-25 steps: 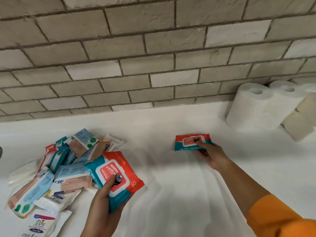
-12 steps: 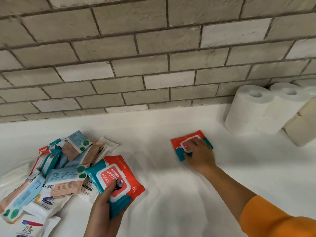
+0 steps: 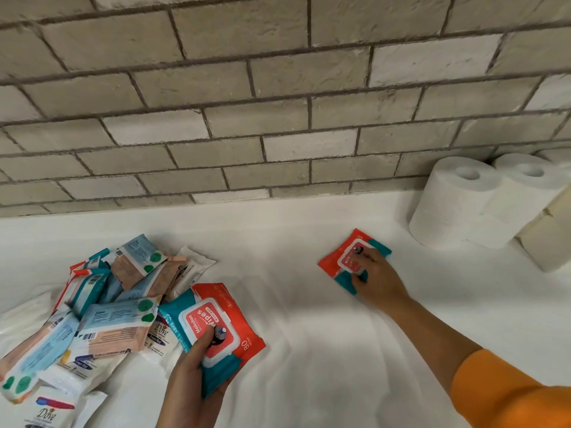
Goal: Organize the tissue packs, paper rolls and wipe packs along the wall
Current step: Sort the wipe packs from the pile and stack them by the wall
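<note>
My left hand [image 3: 191, 378] grips a large red-and-teal wipe pack [image 3: 213, 329] at the lower middle, thumb across its lid, just above the white cloth. My right hand [image 3: 375, 278] lies on top of a smaller red-and-teal wipe pack [image 3: 335, 262], which sits flat and turned at an angle on the cloth, apart from the wall. Two white paper rolls [image 3: 457, 202] stand upright against the brick wall [image 3: 278, 103] at the right. A loose heap of tissue and wipe packs [image 3: 102, 310] lies at the left.
A cream paper roll [image 3: 553, 242] lies at the right edge in front of the white rolls. The white cloth [image 3: 309, 350] covers the whole surface. A bare strip of cloth runs along the wall between the heap and the rolls.
My right hand moved from the small pack's edge onto its top, and the pack turned from square to the wall to slanted. My left hand kept holding the large pack.
</note>
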